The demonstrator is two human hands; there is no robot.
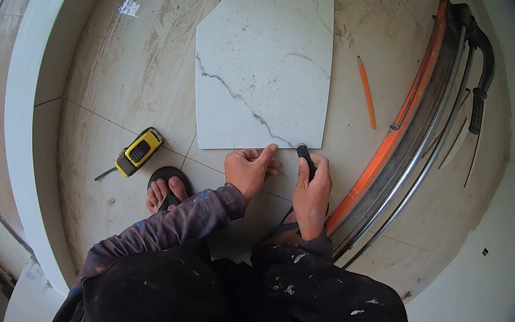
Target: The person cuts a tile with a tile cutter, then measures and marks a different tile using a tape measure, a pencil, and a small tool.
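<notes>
A white tile [264, 63] with grey marble veins lies on the floor in front of me, its upper left side cut at a slant. My left hand [248, 169] is at the tile's near edge, thumb on the edge and the other fingers curled below it. My right hand [311, 198] is closed around a short black tool [307, 161]. The tool's rounded end touches the tile near its right front corner; its working tip is too small to make out. To the right of the tile lies an orange pencil [366, 92].
A manual tile cutter [401, 125] with an orange side, metal rails and a black-gripped handle stands along the right. At the left, a yellow and black tape measure [139, 152] lies near my sandalled foot [167, 193]. A low white wall [49, 99] curves along the left.
</notes>
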